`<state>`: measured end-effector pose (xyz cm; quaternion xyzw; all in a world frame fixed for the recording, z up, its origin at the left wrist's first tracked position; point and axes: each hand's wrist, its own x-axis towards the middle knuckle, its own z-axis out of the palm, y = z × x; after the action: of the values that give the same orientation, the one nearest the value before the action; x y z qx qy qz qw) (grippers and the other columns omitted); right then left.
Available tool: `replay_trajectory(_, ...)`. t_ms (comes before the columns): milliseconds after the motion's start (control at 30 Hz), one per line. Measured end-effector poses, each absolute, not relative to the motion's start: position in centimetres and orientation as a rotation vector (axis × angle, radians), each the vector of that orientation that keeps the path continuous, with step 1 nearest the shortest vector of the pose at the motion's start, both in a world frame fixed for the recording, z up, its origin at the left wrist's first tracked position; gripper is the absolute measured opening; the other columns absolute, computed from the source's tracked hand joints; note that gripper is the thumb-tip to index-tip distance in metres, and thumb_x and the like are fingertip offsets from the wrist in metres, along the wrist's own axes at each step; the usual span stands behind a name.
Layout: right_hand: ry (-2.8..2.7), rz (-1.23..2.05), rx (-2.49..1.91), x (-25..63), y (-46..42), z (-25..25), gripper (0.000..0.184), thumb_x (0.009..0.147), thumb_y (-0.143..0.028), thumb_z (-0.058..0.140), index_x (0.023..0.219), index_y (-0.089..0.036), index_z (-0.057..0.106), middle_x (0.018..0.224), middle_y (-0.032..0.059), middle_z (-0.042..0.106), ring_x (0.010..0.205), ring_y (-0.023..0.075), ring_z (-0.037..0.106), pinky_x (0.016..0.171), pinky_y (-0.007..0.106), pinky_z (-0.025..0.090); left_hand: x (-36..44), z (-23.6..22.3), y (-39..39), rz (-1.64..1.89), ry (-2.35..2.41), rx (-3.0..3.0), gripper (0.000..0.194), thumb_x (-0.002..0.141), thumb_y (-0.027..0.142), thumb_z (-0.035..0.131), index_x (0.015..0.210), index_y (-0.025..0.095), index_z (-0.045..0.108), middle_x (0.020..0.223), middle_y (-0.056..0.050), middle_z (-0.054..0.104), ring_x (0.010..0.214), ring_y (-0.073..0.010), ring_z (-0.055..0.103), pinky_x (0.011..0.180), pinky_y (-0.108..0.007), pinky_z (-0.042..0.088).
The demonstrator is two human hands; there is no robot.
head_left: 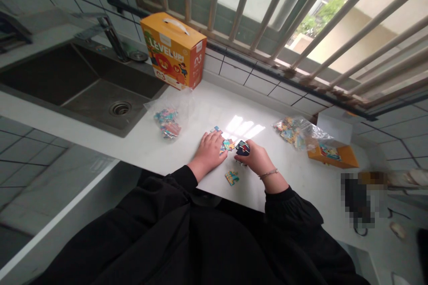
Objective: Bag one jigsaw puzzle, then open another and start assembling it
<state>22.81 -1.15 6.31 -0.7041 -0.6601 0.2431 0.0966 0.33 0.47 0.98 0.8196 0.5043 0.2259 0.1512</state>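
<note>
My left hand [209,151] lies flat on the white countertop [200,107], its fingertips touching a small cluster of colourful jigsaw puzzle pieces [224,145]. My right hand [254,158] pinches a dark blue puzzle piece [242,148] between fingers and thumb, close to that cluster. The two hands are a short gap apart. A single loose puzzle piece [232,178] lies just below them, nearer the counter's front edge. A thin bracelet [268,173] circles my right wrist.
A clear bag of puzzle pieces [167,122] lies left and another [294,132] right. Behind stands an orange "Level Up!" box [173,51], with an orange box part [332,156] at right. A steel sink [83,84] and faucet [110,35] are left; a barred window [267,13] runs behind.
</note>
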Motion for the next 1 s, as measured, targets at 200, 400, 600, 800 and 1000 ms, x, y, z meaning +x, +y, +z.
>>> replay_trajectory(200,-1.975,0.896,-1.909,22.3,-2.6,7.5,0.041,0.08,-0.045,0.092,0.102,-0.023,0.066,0.094,0.0007,0.078,0.085,0.0216,0.071,0.076,0.03,0.048,0.3,1.1,0.4,0.632,1.452,2.356,0.049,0.097,0.038,0.07,0.141,0.018,0.064,0.167,-0.017,0.055,0.158,-0.0358,0.047,0.138,-0.059,0.029)
replay_trajectory(400,-2.075,1.055,-1.75,20.6,-7.2,6.4,0.037,0.085,-0.031,0.087,0.112,-0.026,0.063,0.103,0.0006,0.077,0.093,0.0228,0.074,0.083,0.033,0.054,0.3,0.7,0.5,0.641,1.442,2.349,0.049,0.098,0.039,0.069,0.142,0.02,0.064,0.169,-0.016,0.054,0.16,-0.0354,0.044,0.14,-0.059,0.026)
replay_trajectory(600,-2.231,0.866,-1.712,20.7,-8.2,4.7,0.049,0.083,-0.018,0.09,0.126,-0.023,0.066,0.123,0.0104,0.073,0.117,0.0303,0.071,0.104,0.043,0.057,0.3,0.5,0.5,0.659,1.439,2.348,0.049,0.098,0.039,0.069,0.143,0.02,0.064,0.168,-0.015,0.054,0.16,-0.0345,0.044,0.14,-0.058,0.025)
replay_trajectory(800,-2.307,0.656,-1.679,19.4,-9.7,4.3,0.036,0.087,-0.015,0.087,0.116,-0.024,0.069,0.125,0.014,0.066,0.114,0.0324,0.068,0.103,0.049,0.06,0.2,0.7,0.5,0.649,1.439,2.348,0.047,0.098,0.039,0.07,0.14,0.019,0.065,0.168,-0.015,0.054,0.16,-0.0345,0.045,0.14,-0.058,0.026)
replay_trajectory(1000,-2.281,0.621,-1.769,19.0,-10.7,3.8,0.034,0.088,-0.015,0.086,0.115,-0.025,0.067,0.119,0.0132,0.068,0.109,0.0331,0.069,0.099,0.048,0.061,0.2,0.5,0.6,0.688,1.426,2.314,0.043,0.096,0.038,0.074,0.135,0.021,0.066,0.165,-0.014,0.058,0.157,-0.0329,0.049,0.14,-0.057,0.026)
